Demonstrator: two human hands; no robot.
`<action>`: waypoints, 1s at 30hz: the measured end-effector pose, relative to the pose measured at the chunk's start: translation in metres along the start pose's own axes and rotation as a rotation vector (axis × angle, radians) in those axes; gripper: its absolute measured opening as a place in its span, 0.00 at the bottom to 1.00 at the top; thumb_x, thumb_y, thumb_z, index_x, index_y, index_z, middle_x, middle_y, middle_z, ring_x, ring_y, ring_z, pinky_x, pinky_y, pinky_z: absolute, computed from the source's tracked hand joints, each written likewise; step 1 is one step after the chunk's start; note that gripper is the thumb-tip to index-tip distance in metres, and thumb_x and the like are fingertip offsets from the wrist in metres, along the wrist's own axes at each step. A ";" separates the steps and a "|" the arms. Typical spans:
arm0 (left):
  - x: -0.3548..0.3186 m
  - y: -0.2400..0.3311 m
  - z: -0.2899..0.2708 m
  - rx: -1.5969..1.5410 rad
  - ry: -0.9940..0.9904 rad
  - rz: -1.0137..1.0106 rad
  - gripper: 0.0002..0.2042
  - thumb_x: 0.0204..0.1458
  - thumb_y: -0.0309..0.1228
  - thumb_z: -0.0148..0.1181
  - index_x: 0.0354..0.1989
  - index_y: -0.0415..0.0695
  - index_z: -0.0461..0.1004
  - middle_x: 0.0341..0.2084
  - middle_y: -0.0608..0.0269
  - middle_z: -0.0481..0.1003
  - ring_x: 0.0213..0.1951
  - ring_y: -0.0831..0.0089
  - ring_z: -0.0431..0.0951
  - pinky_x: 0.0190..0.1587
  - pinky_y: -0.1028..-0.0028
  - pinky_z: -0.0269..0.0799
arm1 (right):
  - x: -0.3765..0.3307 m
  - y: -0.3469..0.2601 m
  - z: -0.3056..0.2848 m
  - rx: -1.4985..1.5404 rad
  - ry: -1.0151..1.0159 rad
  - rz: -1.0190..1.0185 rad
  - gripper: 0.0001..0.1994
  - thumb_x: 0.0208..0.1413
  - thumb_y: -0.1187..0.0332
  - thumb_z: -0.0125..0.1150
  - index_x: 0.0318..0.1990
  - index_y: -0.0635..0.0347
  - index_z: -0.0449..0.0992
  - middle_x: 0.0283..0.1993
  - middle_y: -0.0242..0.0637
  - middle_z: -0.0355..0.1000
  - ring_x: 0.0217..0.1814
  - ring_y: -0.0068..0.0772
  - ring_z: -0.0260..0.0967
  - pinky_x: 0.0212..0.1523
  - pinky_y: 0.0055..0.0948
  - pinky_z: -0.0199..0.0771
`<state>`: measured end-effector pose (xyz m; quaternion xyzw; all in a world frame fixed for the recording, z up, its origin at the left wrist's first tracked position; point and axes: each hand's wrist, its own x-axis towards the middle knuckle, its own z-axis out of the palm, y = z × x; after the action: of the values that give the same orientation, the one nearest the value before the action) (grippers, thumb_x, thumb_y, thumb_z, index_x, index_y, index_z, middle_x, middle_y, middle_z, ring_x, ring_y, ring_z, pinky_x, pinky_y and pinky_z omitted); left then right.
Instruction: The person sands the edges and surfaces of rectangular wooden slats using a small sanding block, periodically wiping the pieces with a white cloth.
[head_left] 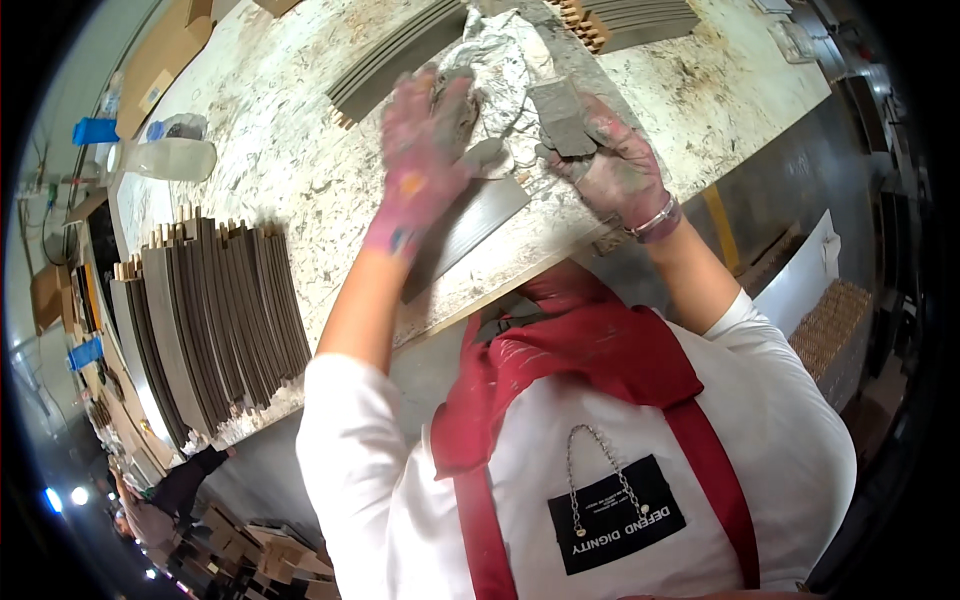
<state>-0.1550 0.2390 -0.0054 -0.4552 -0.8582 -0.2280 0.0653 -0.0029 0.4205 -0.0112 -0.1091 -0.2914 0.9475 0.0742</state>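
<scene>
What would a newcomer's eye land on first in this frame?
Two paint-smeared hands meet at top centre: the left hand is blurred over crumpled plastic sheeting, while the right hand holds a grey sanding block. A row of curved grey strips fills the worktable's left end.

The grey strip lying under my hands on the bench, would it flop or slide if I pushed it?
The grey strip looks flat, thin and straight-edged, so probably stiff rather than floppy. Its smooth face suggests it could slide on the speckled bench. One end overhangs the bench edge, so a push toward the edge might tip it off.
</scene>
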 end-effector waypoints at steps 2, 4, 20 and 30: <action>0.011 -0.017 0.035 -0.068 -0.145 -0.073 0.26 0.54 0.43 0.65 0.61 0.49 0.70 0.55 0.46 0.70 0.58 0.49 0.69 0.61 0.58 0.65 | -0.005 0.001 0.001 -0.036 -0.025 -0.003 0.23 0.66 0.64 0.49 0.66 0.63 0.61 0.61 0.44 0.68 0.60 0.38 0.69 0.61 0.39 0.71; 0.021 -0.006 0.018 -0.353 -0.152 -0.333 0.20 0.58 0.40 0.60 0.55 0.45 0.74 0.45 0.51 0.74 0.49 0.54 0.75 0.53 0.59 0.71 | -0.015 -0.005 -0.001 -0.028 -0.054 -0.029 0.24 0.67 0.64 0.48 0.67 0.63 0.60 0.62 0.45 0.67 0.61 0.39 0.68 0.62 0.39 0.70; -0.086 -0.020 -0.006 -0.904 0.295 -0.637 0.21 0.59 0.20 0.52 0.62 0.42 0.66 0.58 0.56 0.62 0.55 0.60 0.71 0.57 0.63 0.75 | -0.002 0.058 0.019 -0.223 0.031 0.099 0.23 0.66 0.62 0.43 0.63 0.69 0.62 0.54 0.42 0.69 0.54 0.32 0.69 0.60 0.32 0.69; -0.154 -0.040 -0.009 0.041 0.102 -0.466 0.12 0.53 0.34 0.63 0.44 0.42 0.77 0.50 0.50 0.72 0.57 0.51 0.69 0.59 0.56 0.66 | 0.011 0.081 0.010 -0.284 -0.053 0.087 0.25 0.63 0.62 0.47 0.61 0.72 0.64 0.56 0.46 0.69 0.59 0.36 0.68 0.64 0.37 0.69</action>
<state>-0.0993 0.0999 -0.0594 -0.2313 -0.9401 -0.2422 0.0631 -0.0220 0.3507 -0.0512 -0.1058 -0.4193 0.9016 0.0092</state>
